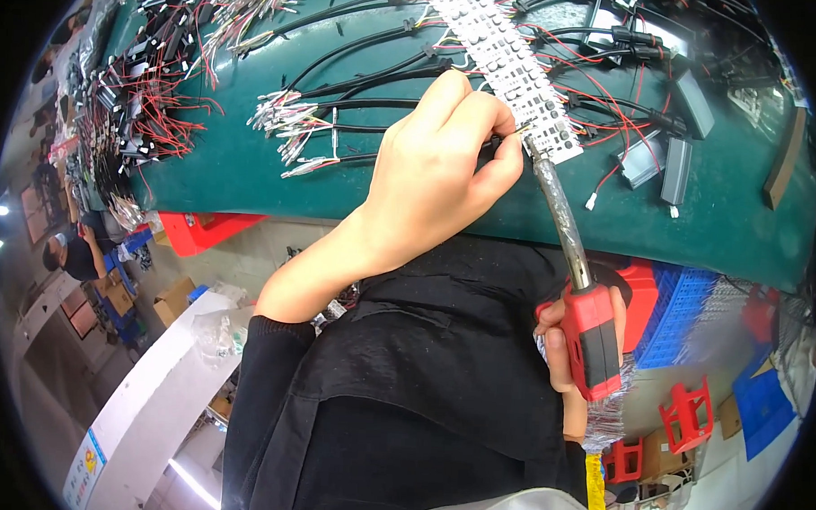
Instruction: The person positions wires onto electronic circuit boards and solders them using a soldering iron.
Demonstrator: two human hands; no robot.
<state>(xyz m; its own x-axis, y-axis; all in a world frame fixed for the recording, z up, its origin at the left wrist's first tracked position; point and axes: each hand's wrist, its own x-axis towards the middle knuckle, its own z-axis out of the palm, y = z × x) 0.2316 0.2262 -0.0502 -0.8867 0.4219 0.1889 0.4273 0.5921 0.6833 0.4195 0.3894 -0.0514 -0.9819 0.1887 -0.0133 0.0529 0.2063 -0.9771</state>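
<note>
My left hand (443, 157) is closed in a pinch at the near end of a white circuit board strip (513, 70). Between its thumb and forefinger is a thin wire end (517, 130), running from a black cable partly hidden under the fingers. My right hand (558, 346) is wrapped round the red and black handle of a soldering iron (594, 342). The iron's metal barrel points up and away, its tip at the board's near end close to the pinched wire. Whether the tip touches the wire I cannot tell.
Black cables with stripped white ends (291, 121) fan out left of the board. Red wires and grey metal-cased modules (676, 172) lie to its right. A heap of wired black parts (153, 93) covers the green table's (249, 182) left end. Below right stands a blue crate (680, 309).
</note>
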